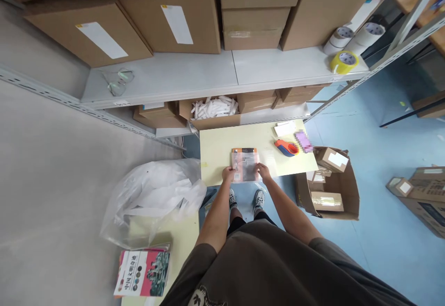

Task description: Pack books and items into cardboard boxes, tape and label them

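Observation:
A book with an orange and black top edge lies at the front of the pale yellow table. A translucent plastic sleeve covers most of it, leaving the top strip bare. My left hand grips the lower left edge of the sleeved book, thumb on top. At the right edge, my right hand has its fingers closed on the sleeve and book. An orange and blue tape dispenser sits to the right, beside a blurred purple item and white papers.
Ahead stands a shelf with cardboard boxes, tape rolls and glasses. An open carton with packages is right of the table. Left are a big plastic bag and stacked books.

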Action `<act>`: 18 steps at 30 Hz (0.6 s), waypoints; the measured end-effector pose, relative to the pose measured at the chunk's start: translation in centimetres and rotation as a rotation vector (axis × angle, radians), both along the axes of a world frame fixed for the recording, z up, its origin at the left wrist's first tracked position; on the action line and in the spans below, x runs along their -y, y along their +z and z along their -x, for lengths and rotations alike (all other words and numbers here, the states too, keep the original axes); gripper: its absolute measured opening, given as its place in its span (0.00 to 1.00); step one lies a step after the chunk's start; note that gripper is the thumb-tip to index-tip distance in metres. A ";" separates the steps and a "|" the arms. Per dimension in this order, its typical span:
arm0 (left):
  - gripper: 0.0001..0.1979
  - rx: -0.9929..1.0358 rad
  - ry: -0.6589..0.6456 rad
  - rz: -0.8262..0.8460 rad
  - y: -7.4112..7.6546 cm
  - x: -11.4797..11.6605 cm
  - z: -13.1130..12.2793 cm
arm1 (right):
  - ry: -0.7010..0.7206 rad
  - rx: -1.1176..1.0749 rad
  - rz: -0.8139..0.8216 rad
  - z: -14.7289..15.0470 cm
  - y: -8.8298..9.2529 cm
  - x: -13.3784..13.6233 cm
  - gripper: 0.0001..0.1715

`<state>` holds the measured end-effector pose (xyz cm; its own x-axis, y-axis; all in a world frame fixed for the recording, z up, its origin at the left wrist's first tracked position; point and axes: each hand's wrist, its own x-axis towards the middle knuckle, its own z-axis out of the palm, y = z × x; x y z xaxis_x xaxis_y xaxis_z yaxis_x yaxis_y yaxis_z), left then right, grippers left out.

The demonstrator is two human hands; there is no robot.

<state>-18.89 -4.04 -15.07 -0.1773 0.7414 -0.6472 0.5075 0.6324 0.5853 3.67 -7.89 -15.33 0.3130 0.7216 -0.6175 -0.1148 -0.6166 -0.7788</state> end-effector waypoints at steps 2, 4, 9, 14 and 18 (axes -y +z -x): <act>0.07 0.033 0.023 -0.007 0.5 0.2 1.3 | -0.050 -0.114 -0.001 0.4 0.2 -0.4 0.14; 0.07 0.080 0.037 -0.060 1.3 0.5 2.3 | -0.058 -0.189 0.000 1.2 0.3 -0.9 0.17; 0.08 0.067 -0.040 -0.205 4.8 0.5 1.6 | 0.020 -0.171 -0.004 3.8 0.2 -2.2 0.18; 0.12 -0.092 -0.165 -0.247 8.2 -0.3 -4.0 | 0.033 -0.024 -0.021 2.2 1.6 -2.7 0.15; 0.14 -0.133 -0.206 -0.276 9.0 -0.8 -10.0 | 0.004 -0.138 -0.131 -1.4 4.2 -2.4 0.24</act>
<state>-8.93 -3.19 -6.06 -0.0753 0.9137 -0.3994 0.6904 0.3368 0.6402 5.09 -5.53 -11.10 0.2292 0.7995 -0.5552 -0.2240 -0.5117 -0.8294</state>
